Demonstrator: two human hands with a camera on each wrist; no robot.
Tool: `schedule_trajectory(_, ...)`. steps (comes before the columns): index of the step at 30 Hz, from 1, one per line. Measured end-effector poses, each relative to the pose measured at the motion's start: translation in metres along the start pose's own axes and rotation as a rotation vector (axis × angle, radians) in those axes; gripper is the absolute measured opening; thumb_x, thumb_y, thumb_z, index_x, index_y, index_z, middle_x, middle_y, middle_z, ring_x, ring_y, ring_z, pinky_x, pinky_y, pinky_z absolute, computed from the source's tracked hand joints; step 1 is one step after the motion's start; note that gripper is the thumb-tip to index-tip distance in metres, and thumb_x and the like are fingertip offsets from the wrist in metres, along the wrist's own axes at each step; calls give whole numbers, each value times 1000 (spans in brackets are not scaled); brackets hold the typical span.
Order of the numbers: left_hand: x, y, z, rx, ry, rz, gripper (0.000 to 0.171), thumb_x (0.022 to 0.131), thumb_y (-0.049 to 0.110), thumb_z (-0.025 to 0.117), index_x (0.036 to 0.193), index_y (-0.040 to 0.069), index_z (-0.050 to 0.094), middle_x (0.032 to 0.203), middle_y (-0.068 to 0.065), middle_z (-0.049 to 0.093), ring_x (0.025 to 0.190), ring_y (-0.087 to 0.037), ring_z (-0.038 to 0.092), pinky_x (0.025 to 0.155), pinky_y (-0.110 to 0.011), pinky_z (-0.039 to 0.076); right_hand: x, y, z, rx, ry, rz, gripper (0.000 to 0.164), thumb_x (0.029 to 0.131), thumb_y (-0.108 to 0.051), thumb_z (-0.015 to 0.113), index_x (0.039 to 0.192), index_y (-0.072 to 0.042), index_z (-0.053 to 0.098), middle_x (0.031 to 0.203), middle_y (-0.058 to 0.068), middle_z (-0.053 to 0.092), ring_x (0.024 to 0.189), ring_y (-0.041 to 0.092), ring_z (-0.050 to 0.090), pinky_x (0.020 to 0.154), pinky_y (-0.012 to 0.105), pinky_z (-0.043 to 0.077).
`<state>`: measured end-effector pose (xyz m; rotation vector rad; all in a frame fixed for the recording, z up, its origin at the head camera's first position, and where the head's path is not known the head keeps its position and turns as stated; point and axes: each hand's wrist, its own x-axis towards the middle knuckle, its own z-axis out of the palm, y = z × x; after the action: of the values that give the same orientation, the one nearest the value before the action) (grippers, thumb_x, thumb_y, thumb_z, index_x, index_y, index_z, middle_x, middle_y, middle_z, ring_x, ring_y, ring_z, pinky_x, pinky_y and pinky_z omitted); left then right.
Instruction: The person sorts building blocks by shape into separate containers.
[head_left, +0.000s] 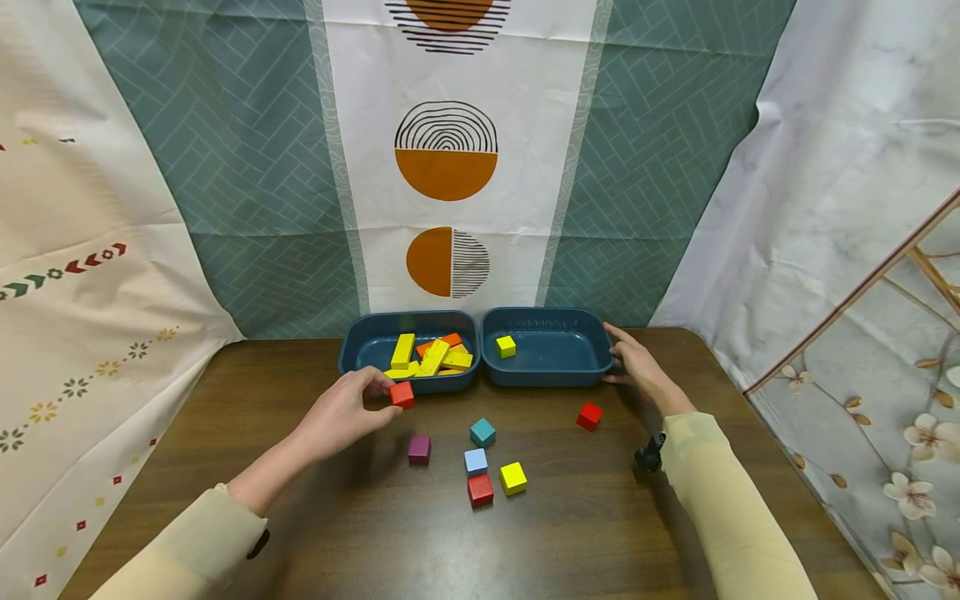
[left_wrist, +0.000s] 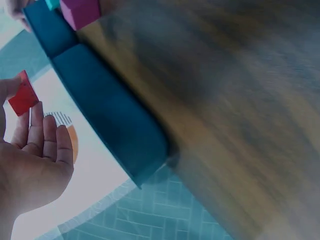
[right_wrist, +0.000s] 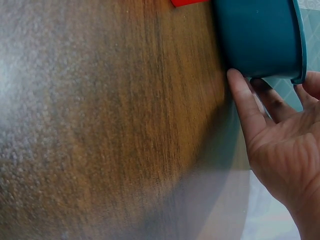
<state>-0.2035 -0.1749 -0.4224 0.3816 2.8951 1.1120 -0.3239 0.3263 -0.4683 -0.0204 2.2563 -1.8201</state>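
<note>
My left hand pinches a red cube between thumb and fingertips, just in front of the left blue bin. The left wrist view shows the same red cube at the fingertips, with the other fingers loosely extended. At the far right, my right hand touches the end of the right blue bin with fingers fairly straight. In the right wrist view its fingertips rest against the bin's end wall. A yellow cube lies inside the right bin.
Yellow blocks and orange blocks fill the left bin. On the wooden table sit a purple cube, teal cube, light blue cube, yellow cube and two red cubes. A curtain hangs behind.
</note>
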Motion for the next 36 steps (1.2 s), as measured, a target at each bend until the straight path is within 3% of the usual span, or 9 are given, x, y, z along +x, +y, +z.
schedule_trajectory(7, 11, 15, 2, -18, -1, 19, 43, 86, 34, 83, 118, 12, 64, 117, -5, 66, 109, -25, 60, 91, -46, 55, -2, -4, -1, 46, -9, 16, 68, 101, -5, 29, 166, -18, 14, 169, 17, 3, 135, 48, 38, 105, 67, 40)
schedule_trajectory(16, 30, 32, 10, -21, 9, 61, 41, 86, 33, 82, 117, 13, 65, 115, -4, 63, 109, -26, 57, 88, -43, 55, 4, 6, -2, -20, 22, 4, 67, 102, -10, 30, 166, -25, 18, 164, 18, 14, 117, 34, 46, 100, 59, 49)
schedule_trajectory(24, 48, 46, 18, -39, 3, 92, 37, 88, 33, 80, 116, 12, 66, 115, -5, 65, 109, -28, 59, 90, -44, 54, 6, 8, -2, -13, 13, -1, 67, 102, -10, 30, 166, -25, 17, 170, 12, 5, 134, 42, 40, 101, 59, 48)
schedule_trajectory(29, 59, 56, 26, -24, 2, 100, 36, 88, 33, 79, 115, 13, 66, 115, -7, 67, 106, -29, 59, 86, -42, 54, 3, 3, -1, 8, 2, 13, 66, 103, -9, 29, 166, -25, 16, 170, 13, 4, 136, 44, 38, 104, 62, 44)
schedule_trajectory(36, 75, 72, 35, -18, 17, 133, 32, 89, 32, 79, 113, 13, 68, 111, -6, 67, 108, -29, 56, 86, -41, 51, -12, -17, 3, 41, -20, 26, 67, 102, -4, 29, 166, -17, 14, 169, 18, 3, 137, 48, 36, 106, 66, 39)
